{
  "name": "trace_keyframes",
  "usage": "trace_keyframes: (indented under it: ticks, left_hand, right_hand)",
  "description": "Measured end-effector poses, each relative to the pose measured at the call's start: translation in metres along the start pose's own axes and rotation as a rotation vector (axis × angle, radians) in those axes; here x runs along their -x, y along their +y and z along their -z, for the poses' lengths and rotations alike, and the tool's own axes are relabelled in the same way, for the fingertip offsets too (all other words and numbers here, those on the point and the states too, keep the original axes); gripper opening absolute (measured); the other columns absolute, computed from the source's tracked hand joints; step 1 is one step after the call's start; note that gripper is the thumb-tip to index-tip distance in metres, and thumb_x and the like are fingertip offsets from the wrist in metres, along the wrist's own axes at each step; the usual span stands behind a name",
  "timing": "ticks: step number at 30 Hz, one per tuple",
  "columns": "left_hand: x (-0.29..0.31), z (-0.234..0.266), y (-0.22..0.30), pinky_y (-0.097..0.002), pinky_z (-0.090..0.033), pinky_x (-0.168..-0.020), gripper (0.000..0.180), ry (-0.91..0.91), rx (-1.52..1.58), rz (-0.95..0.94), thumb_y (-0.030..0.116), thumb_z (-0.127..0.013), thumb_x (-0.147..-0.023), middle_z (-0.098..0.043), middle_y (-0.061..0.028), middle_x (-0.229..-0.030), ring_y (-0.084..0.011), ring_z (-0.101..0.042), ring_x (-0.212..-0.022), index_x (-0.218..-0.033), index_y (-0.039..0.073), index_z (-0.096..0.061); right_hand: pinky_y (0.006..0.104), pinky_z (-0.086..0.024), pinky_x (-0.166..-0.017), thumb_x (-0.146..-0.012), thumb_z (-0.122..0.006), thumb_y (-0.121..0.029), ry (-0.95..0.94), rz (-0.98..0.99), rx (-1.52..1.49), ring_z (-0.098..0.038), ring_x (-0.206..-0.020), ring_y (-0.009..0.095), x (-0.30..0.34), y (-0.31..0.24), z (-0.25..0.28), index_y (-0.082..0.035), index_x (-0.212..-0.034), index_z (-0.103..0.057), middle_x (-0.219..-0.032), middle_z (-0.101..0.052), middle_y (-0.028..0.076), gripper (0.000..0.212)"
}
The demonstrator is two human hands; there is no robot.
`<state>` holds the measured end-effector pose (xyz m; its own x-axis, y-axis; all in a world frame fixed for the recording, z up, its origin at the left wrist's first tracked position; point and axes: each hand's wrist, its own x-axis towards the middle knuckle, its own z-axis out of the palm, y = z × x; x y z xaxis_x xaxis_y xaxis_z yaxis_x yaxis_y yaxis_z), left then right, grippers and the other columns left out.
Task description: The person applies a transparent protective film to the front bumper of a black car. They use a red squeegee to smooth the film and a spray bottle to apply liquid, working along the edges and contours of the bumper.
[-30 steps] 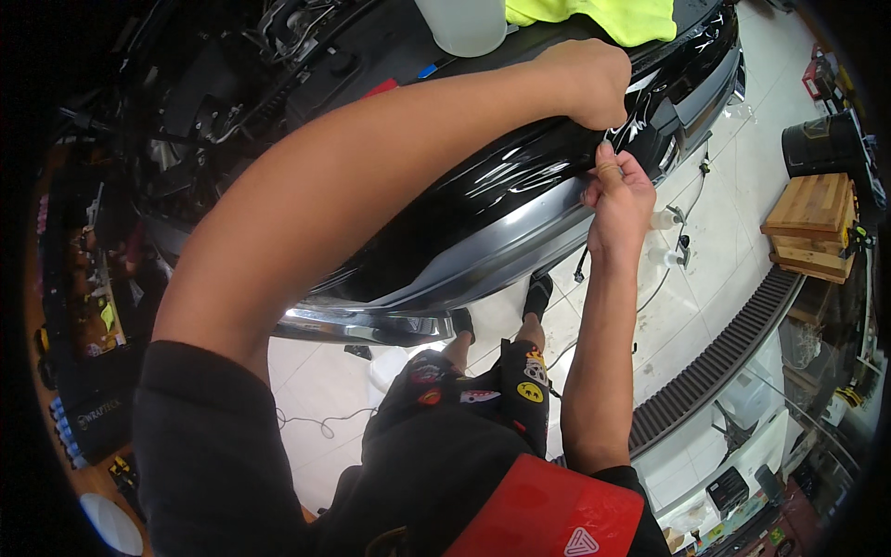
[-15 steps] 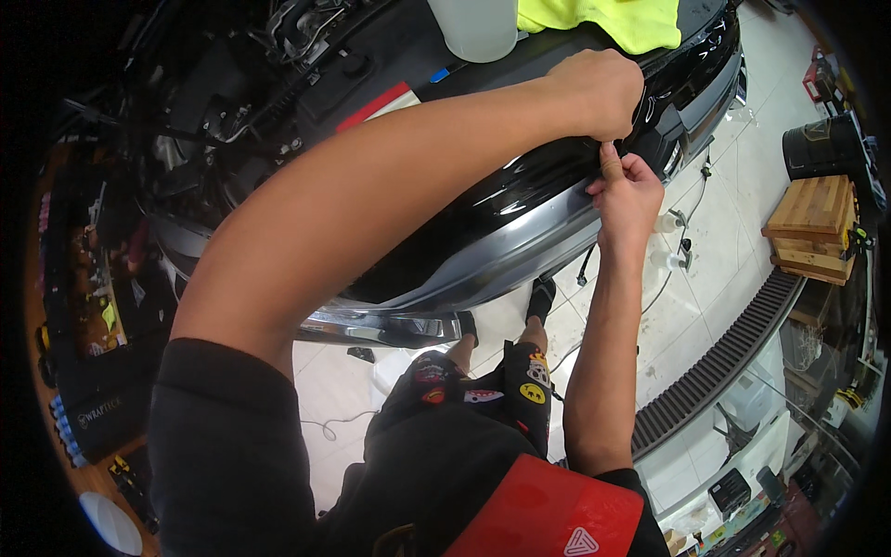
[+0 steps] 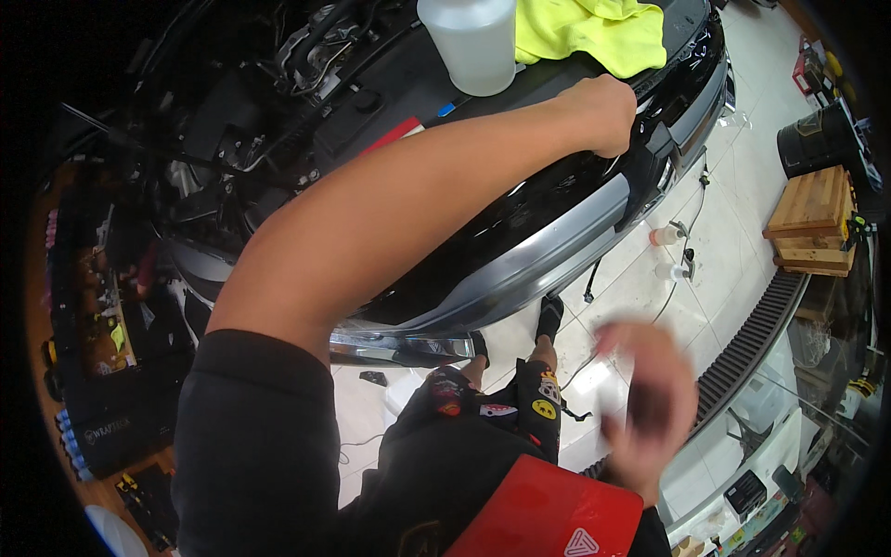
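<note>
My left arm reaches across the front of a car, and my left hand (image 3: 601, 113) is closed in a fist at the glossy black front panel (image 3: 577, 178). Its fingertips are turned away, so whatever they grip is hidden. Off the car and low on the right, my right hand (image 3: 654, 399) is blurred by motion. Its fingers curve apart from the thumb, and I see nothing held between them. Past my left hand, a bright yellow cloth (image 3: 594, 37) lies on the car's top edge. Beside the cloth stands a translucent white container (image 3: 473, 51).
A red-and-white flat piece (image 3: 394, 135) and a blue-tipped tool (image 3: 447, 109) lie near the open engine bay (image 3: 278, 102). Spray bottles (image 3: 665, 236) and a cable rest on the tiled floor. Wooden boxes (image 3: 809, 209) stand at right, near a dark ribbed strip (image 3: 750, 348).
My right hand has left the panel beside my left hand and swung down toward my body, its fingers parting. My left hand stays at the panel. The view has shifted slightly.
</note>
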<state>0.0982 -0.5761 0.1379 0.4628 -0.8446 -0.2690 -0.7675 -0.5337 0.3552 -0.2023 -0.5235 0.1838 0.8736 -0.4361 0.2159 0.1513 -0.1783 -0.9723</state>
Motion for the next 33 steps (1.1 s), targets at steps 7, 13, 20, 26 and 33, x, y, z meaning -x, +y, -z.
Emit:
trace_keyframes:
  ticks: [7,13,20,26,33]
  left_hand:
    - [-0.010,-0.005,-0.001,-0.0447,-0.060,-0.095,0.032,-0.008,-0.083,-0.048,0.016,-0.074,-0.084,-0.076,-0.0241,-0.119,-0.0396,-0.075,-0.112,-0.111,0.000,-0.080]
    - [-0.013,-0.005,-0.006,-0.0469,-0.060,-0.089,0.027,0.036,-0.068,-0.082,0.016,-0.071,-0.084,-0.077,-0.0275,-0.106,-0.0412,-0.076,-0.104,-0.101,-0.002,-0.081]
    - [-0.022,-0.008,-0.009,-0.0470,-0.060,-0.090,0.029,0.064,-0.066,-0.118,0.018,-0.070,-0.084,-0.077,-0.0263,-0.108,-0.0406,-0.075,-0.106,-0.104,-0.001,-0.082]
    - [-0.025,-0.010,-0.010,-0.0470,-0.060,-0.089,0.030,0.044,-0.105,-0.132,0.019,-0.071,-0.083,-0.077,-0.0259,-0.107,-0.0412,-0.075,-0.104,-0.103,-0.001,-0.082]
    - [-0.035,-0.006,-0.009,-0.0467,-0.060,-0.089,0.029,0.008,-0.115,-0.149,0.020,-0.072,-0.081,-0.077,-0.0266,-0.106,-0.0408,-0.076,-0.103,-0.100,0.000,-0.082]
  right_hand:
    - [0.0335,-0.058,-0.068,-0.087,-0.076,-0.010,-0.345,0.430,-0.069,-0.077,-0.094,0.028,0.006,-0.018,-0.019,-0.003,-0.100,-0.075,-0.106,-0.077,0.014,0.015]
    - [0.0435,-0.055,-0.057,-0.089,-0.076,-0.005,-0.262,0.130,0.202,-0.067,-0.067,0.034,0.010,0.085,-0.172,-0.003,-0.095,-0.066,-0.082,-0.065,0.014,0.012]
    - [0.0340,-0.055,-0.059,-0.101,-0.065,-0.004,0.091,-0.251,0.400,-0.069,-0.064,0.018,-0.030,0.094,-0.094,-0.001,-0.116,-0.072,-0.079,-0.073,0.011,0.017]
    - [0.0495,-0.057,-0.064,-0.093,-0.070,-0.009,-0.296,0.100,0.275,-0.069,-0.071,0.038,0.004,0.065,-0.183,-0.007,-0.108,-0.066,-0.090,-0.067,0.016,0.016]
    - [0.0344,-0.056,-0.066,-0.101,-0.070,-0.011,0.201,0.000,0.468,-0.072,-0.075,0.024,-0.076,0.141,-0.021,-0.004,-0.112,-0.073,-0.087,-0.073,0.011,0.013]
